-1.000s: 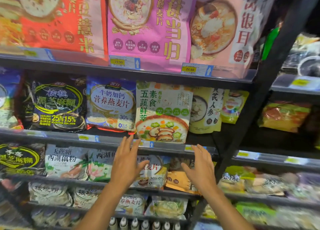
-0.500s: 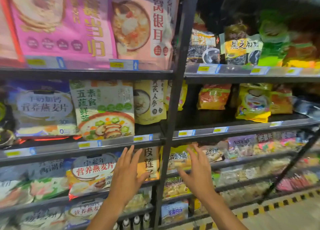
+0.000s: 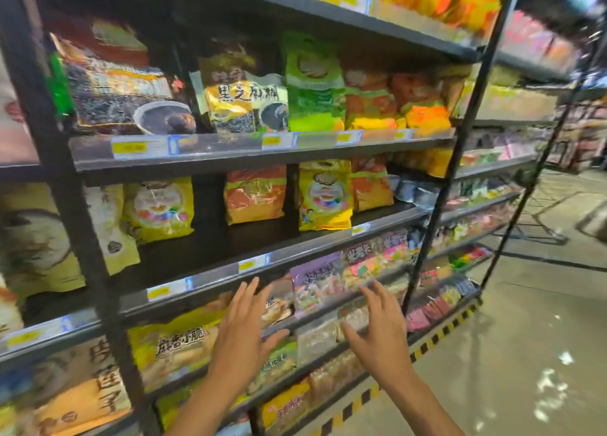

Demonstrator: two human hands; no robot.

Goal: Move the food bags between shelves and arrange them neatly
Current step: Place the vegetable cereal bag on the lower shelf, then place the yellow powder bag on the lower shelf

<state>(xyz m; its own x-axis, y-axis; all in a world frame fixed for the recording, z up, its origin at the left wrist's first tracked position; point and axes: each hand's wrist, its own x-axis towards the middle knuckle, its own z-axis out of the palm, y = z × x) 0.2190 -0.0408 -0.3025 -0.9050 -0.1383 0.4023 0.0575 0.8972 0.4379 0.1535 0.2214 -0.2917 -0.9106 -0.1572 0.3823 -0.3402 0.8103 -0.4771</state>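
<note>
Food bags fill a black metal shelf unit. A black-sesame bag (image 3: pixel 244 102) and a green bag (image 3: pixel 313 84) stand on an upper shelf. Below them are two yellow bags (image 3: pixel 325 196) (image 3: pixel 159 207) and an orange bag (image 3: pixel 254 197), with bare shelf (image 3: pixel 210 248) between them. My left hand (image 3: pixel 244 332) and my right hand (image 3: pixel 377 332) are raised with fingers spread in front of the lower shelves, holding nothing. They hover near a purple bag (image 3: pixel 315 283) and a yellow snack bag (image 3: pixel 177 343) without touching either.
A black upright post (image 3: pixel 85 238) divides this shelf bay from the left one, another post (image 3: pixel 456 150) stands at the right. Further shelving runs on to the right. The floor aisle (image 3: pixel 542 337) with a yellow-black edge strip lies at the lower right.
The view has swung right, from the bay with big pink and red bags to this bay. Both hands stay raised and spread, holding nothing.
</note>
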